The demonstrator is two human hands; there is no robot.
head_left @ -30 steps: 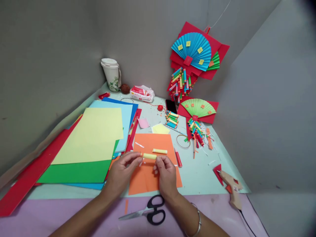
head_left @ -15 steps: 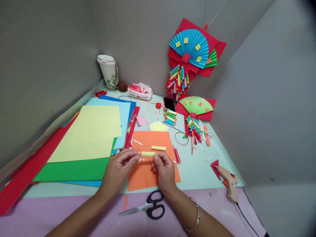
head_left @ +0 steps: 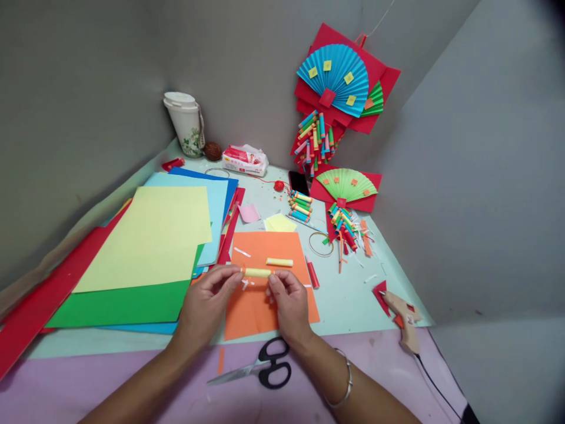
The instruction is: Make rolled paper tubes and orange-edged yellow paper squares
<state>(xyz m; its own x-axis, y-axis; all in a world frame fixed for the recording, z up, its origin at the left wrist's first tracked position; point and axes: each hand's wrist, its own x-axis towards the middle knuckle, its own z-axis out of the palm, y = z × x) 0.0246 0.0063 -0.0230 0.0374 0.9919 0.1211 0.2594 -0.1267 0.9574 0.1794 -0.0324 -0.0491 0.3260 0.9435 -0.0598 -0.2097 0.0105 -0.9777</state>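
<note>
Between my two hands is a yellow paper roll (head_left: 258,272) with orange bands at its ends, held level above an orange paper sheet (head_left: 251,315). My left hand (head_left: 212,297) pinches its left end, and my right hand (head_left: 289,297) grips the right end between thumb and fingers. Just beyond it, a second yellow paper roll (head_left: 279,262) lies on the orange sheet, with small white paper scraps around. A red paper roll (head_left: 312,274) rests to the right of the sheet. Black-handled scissors (head_left: 269,366) lie slightly open in front of my hands.
Stacked coloured paper (head_left: 145,241) covers the left side. At right sits a glue gun (head_left: 406,321) with a cord. Finished paper rolls (head_left: 301,206), a tape ring (head_left: 321,244) and a fan decoration (head_left: 346,185) stand further back, near a lidded cup (head_left: 184,126) and tissue pack (head_left: 245,160).
The view has shifted slightly, so everything sits a little further left. Both hands keep hold of the yellow paper roll in nearly the same pose.
</note>
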